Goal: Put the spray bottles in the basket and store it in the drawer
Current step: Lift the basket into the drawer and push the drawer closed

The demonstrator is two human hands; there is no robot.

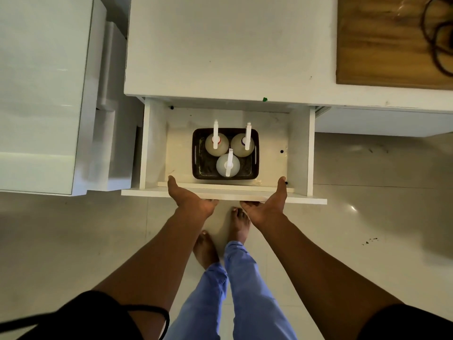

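Note:
A dark basket (255,153) stands on the floor of the pulled-out white drawer (300,148). Three spray bottles stand upright in it: one at back left (217,142), one at back right (242,144), and a paler one in front (228,164). My left hand (190,198) and my right hand (268,206) rest on the drawer's front panel (306,200), thumbs over its top edge and fingers hidden under or behind it. Neither hand touches the basket.
A white cabinet top (230,45) lies above the drawer, with a wooden board (382,40) and a dark cable (438,38) at the right. A white appliance (41,94) stands to the left. My bare feet are on the tiled floor (367,217) below the drawer front.

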